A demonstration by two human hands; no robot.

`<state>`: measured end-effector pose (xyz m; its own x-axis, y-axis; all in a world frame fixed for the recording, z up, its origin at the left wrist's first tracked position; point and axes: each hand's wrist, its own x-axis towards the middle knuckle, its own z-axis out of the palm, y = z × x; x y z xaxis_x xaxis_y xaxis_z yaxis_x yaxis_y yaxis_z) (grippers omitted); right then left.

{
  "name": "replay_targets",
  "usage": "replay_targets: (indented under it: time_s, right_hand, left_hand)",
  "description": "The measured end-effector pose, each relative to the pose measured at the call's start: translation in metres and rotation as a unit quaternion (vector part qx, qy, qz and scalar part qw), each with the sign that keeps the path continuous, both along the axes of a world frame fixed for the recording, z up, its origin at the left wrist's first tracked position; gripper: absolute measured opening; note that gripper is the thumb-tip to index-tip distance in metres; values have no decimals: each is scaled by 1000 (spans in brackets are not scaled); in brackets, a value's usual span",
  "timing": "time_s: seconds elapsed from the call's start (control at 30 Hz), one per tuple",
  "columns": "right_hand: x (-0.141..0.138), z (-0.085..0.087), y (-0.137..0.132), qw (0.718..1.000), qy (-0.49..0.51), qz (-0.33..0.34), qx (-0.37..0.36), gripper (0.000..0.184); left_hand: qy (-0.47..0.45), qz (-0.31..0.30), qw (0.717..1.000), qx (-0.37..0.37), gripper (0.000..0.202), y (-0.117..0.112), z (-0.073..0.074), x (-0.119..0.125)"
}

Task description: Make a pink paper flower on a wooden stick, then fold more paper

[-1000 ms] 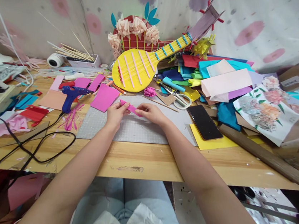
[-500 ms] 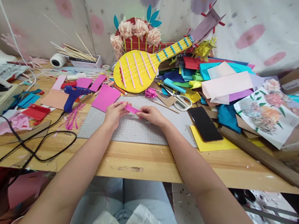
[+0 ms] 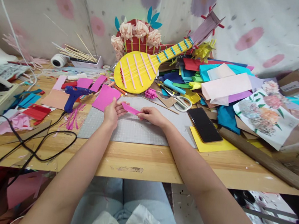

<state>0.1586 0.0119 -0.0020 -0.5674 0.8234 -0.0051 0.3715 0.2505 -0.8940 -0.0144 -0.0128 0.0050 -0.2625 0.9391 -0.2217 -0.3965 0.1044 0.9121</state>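
Above the grey cutting mat (image 3: 141, 132) I hold a narrow pink paper strip (image 3: 130, 108). My right hand (image 3: 150, 115) pinches its right end between thumb and fingers. At the strip's left end my left hand (image 3: 114, 111) is open, thumb and fingers apart, close beside the paper; whether it touches is hard to tell. A larger magenta paper sheet (image 3: 104, 98) lies just behind my left hand. Beyond the mat rests a yellow paper lute (image 3: 136, 72) with pink strips across its body. A crumpled pink paper flower (image 3: 151, 93) sits by its lower edge.
Left of the mat stands a blue glue gun (image 3: 72, 98), its black cord (image 3: 44, 157) looping over the table. Scissors (image 3: 183, 103), a black phone (image 3: 204, 124) and a wooden stick (image 3: 263, 157) lie to the right. Coloured papers (image 3: 226, 85) pile up behind them.
My left hand has let go of the strip's left end and its fingers have opened. The strip's left end now shows free; my right hand still pinches the other end.
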Motion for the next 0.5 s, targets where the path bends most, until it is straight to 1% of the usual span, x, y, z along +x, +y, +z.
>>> replay_targets:
  time_s: [0.1,0.17,0.27,0.37,0.5]
  right_hand:
    - [1,-1,0,1000,3,-1,-6,35]
    - [1,-1,0,1000,5,-2,-9,35]
    - [-2,0,-2,999,29,-14,-5,35]
    - [-8,0,-4,998,58,-31,24,36]
    - [-14,-4,-3,993,70,-57,70,35]
  left_hand:
    - [26,-33,999,30,33,-1,-1,-2]
    - [53,-57,996,51,35,-2,-2,-2]
    - [70,-57,994,60,37,-3,-5,0]
    - [75,-53,993,69,36,-3,-6,4]
    - [80,-77,990,82,36,-3,-9,9]
